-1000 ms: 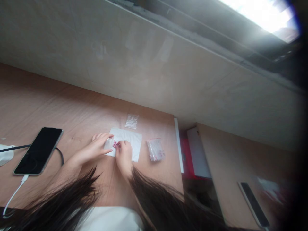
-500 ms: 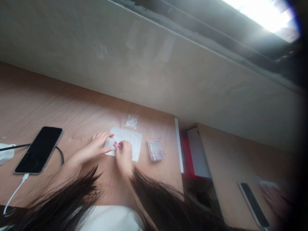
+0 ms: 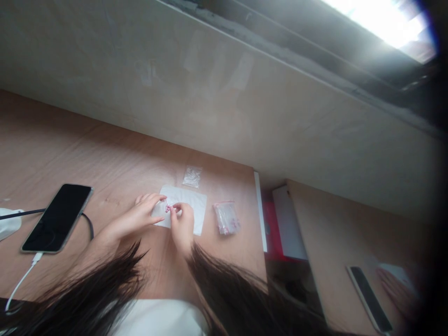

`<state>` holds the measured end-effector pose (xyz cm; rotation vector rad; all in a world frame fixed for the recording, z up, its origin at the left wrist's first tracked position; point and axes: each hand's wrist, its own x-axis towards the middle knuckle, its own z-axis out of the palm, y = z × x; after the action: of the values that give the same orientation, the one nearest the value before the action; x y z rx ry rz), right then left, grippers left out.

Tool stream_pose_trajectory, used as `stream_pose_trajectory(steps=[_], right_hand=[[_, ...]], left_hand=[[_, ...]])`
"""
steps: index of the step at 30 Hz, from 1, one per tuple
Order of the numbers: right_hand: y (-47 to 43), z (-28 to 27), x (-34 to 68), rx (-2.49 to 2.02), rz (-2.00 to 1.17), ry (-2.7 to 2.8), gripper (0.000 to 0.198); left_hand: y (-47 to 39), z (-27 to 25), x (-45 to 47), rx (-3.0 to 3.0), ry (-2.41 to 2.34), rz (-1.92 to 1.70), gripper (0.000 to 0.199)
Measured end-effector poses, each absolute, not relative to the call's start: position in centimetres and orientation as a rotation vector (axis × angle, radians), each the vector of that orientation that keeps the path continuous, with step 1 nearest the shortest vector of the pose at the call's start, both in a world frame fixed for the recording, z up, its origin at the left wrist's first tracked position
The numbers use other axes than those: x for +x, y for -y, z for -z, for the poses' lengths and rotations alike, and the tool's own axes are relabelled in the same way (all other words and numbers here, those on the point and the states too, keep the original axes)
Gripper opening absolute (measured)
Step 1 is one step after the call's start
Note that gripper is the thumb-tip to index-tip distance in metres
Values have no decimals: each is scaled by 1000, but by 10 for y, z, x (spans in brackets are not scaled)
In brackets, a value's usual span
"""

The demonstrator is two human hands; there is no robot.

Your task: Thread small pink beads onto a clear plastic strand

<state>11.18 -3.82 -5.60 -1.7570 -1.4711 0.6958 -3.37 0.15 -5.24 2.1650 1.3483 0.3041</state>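
Note:
My left hand [image 3: 145, 212] curves its thumb and fingers around a small clear plastic bag [image 3: 159, 209], gripping it at its edges. Opposite it, my right hand [image 3: 182, 221] pinches a small pink cluster [image 3: 168, 208], bead-like in look, at the bag's right side. The cluster is too small to make out exactly, and whether it is inside the bag or at its mouth I cannot tell. Both hands are over a white sheet or pouch [image 3: 196, 205] lying flat on the wooden desk [image 3: 115, 163].
A clear packet [image 3: 192, 177] lies behind the white sheet; a thicker clear bag with pink bits [image 3: 227, 218] is to the right. A phone on a cable [image 3: 58, 219] lies at left. Across a gap, another desk [image 3: 315, 224] holds a phone [image 3: 369, 296] beside another person's hand [image 3: 397, 287].
My right hand has shifted slightly right and its fingers have changed their pinch by the pink cluster. My left hand stays almost still. The other person's hand at far right has moved.

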Motion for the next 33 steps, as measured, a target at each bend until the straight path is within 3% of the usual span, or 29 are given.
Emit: stream_pose_trajectory(steps=[10, 15, 17, 26, 33], right_hand=[[39, 33, 125, -1618, -918, 1362, 16], [54, 43, 120, -1518, -1088, 1358, 51], [56, 46, 117, -1513, -1106, 1279, 56], [46, 36, 129, -1427, -1252, 966, 20], [44, 29, 141, -1198, -1507, 739, 17]], left_hand=[[-1, 47, -31, 2055, -1283, -486, 47], [5, 28, -16, 1879, -1240, -612, 41], [6, 27, -9, 1824, -1231, -646, 42], [1, 34, -2, 1602, -1082, -727, 46], [-1, 13, -6, 1440, -1109, -742, 29]])
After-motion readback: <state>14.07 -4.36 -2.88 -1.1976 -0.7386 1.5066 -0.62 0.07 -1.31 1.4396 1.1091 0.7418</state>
